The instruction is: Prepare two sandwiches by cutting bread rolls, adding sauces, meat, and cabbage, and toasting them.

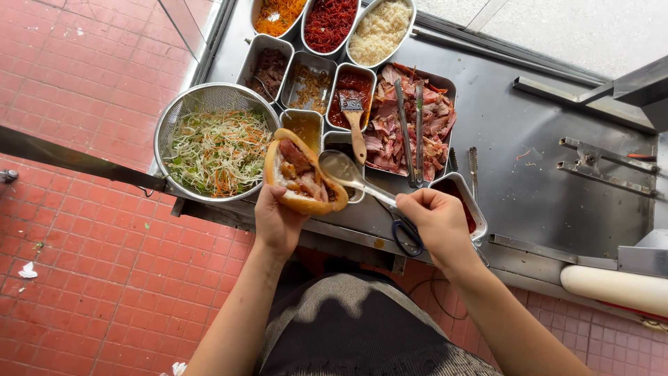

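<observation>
Head view, looking straight down: a grey steel counter, smeared and crumbed, set over a floor of small red tiles; pale pavement beyond the far edge.

Counts: three oval tubs along the far edge, holding orange shreds, dark red shreds and pale crumbly filling. Nearer, small rectangular steel pans: dark mince, fried bits, red sauce with a wooden-handled brush lying in it, amber liquid. One large tray of sliced roast meat with one pair of tongs lying across it. One round mesh colander of shredded cabbage and carrot. One more pan of dark sauce by the right wrist.

Left hand: fingers wrapped under a split bread roll, held over the counter's near edge just beside the colander. Roll golden-crusted, opened, with pinkish meat slices inside.

Right hand: fingers pinched shut on the handle of a metal spoon, bowl at the roll's open side. One pair of blue-handled scissors lies beneath that hand.
</observation>
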